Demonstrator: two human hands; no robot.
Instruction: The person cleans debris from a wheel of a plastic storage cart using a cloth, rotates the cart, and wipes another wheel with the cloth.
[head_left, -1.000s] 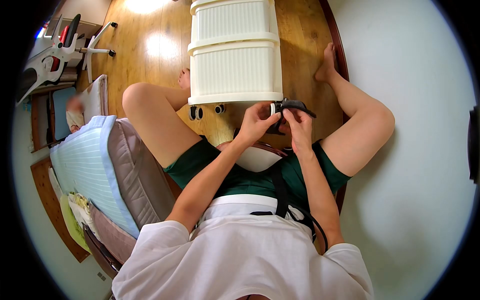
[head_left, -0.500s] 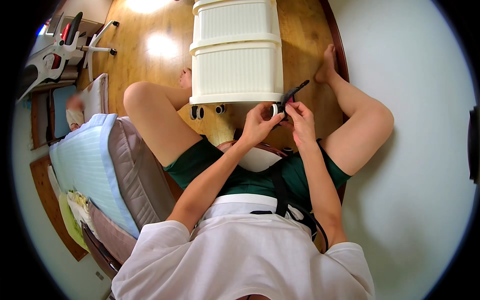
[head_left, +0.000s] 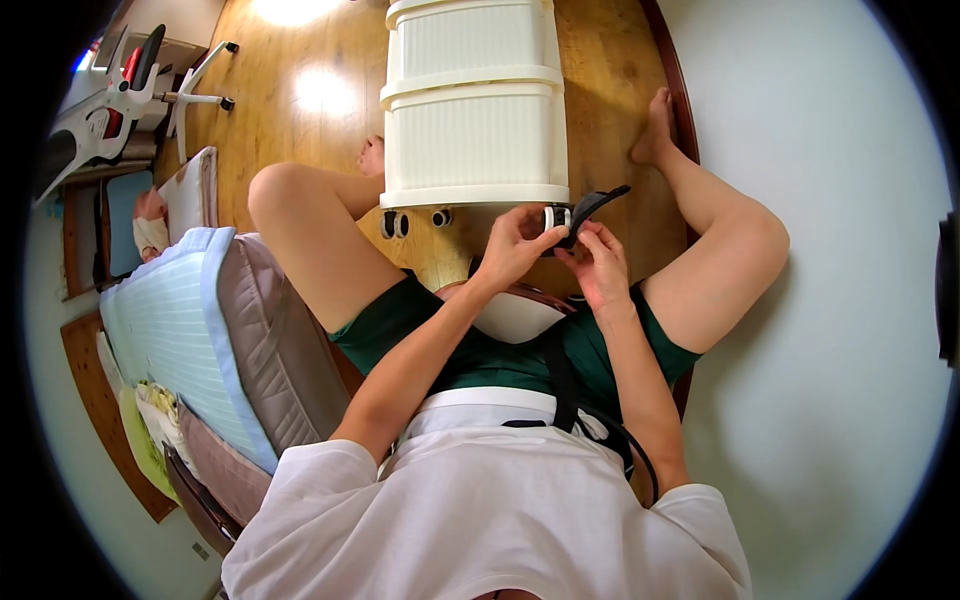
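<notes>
At the near right corner of a white ribbed plastic drawer unit [head_left: 475, 150], my left hand [head_left: 515, 248] is closed with thumb and fingers on a black-and-white caster wheel [head_left: 556, 217]. Right beside it, my right hand [head_left: 600, 265] pinches a dark flexible strip [head_left: 601, 202], whose free end sticks up toward the upper right. Where the strip meets the wheel is partly hidden by my fingers. More caster wheels [head_left: 395, 224] show under the left end of the unit's near edge.
My bent legs flank the drawer unit on the wooden floor [head_left: 300, 120]. A white wall [head_left: 830, 300] rises on the right. To the left stands a bed with a light blue cover [head_left: 175, 320]. A person's hand [head_left: 150, 206] shows behind it, near a white chair base [head_left: 190, 100].
The dark strip has swung outward to the right and now curves away from the wheel. My right hand has shifted slightly down; my left hand stays on the wheel.
</notes>
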